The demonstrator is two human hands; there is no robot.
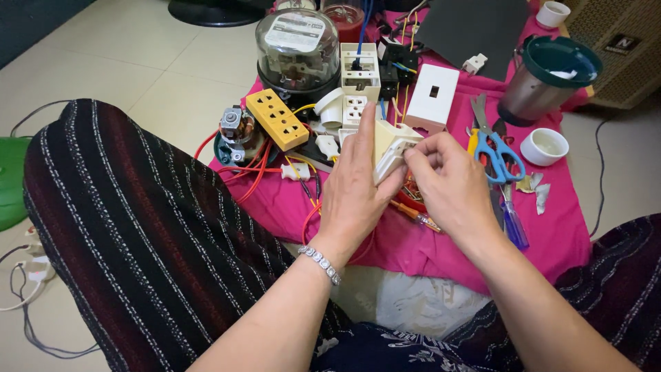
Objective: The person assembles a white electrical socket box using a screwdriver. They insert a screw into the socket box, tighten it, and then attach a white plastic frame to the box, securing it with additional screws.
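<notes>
My left hand (355,184) grips a cream plastic socket housing (390,146), holding it upright above the pink cloth (551,227). My right hand (447,180) pinches the housing's right edge with curled fingers. Under my hands lie red and orange wires and a small screwdriver with a clear orange handle (415,216), partly hidden. A beaded bracelet (320,262) circles my left wrist.
On the cloth lie a yellow power strip (277,118), a glass-domed electric meter (297,52), white sockets (359,83), a white switch plate (432,96), blue-handled scissors (497,151), a blue screwdriver (513,224), a small motor (237,131) and a metal blender jar (547,79). My striped-trousered knees flank the cloth.
</notes>
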